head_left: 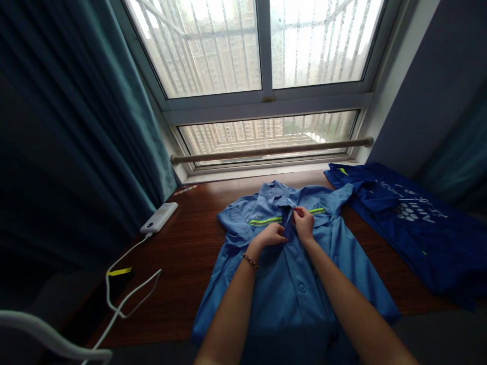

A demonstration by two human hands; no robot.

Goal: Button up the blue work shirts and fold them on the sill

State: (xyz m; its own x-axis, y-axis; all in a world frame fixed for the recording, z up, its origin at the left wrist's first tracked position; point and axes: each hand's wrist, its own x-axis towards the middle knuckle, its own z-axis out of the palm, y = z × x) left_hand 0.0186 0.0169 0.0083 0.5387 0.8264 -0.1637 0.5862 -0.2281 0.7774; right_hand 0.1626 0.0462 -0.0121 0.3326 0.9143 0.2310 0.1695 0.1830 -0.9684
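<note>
A light blue short-sleeved work shirt [274, 284] lies spread on the wooden table, its collar toward the window. Yellow-green reflective strips cross its chest. My left hand [272, 234] is closed on the edge of the front placket, just below the left strip. Higher up and to the right, my right hand [303, 221] pinches the placket near the collar opening. Between the two hands the fabric is slightly lifted. A button shows lower on the placket; whether a button is between my fingers is hidden. A beaded bracelet [250, 261] is around my left wrist.
Darker blue printed clothing [403, 218] lies on the table's right side. At the left are a white power bank [159, 218] with a white cable [127, 246] and a yellow-and-black item [120, 272]. A window with a rail [274, 151] stands behind the table [178, 263].
</note>
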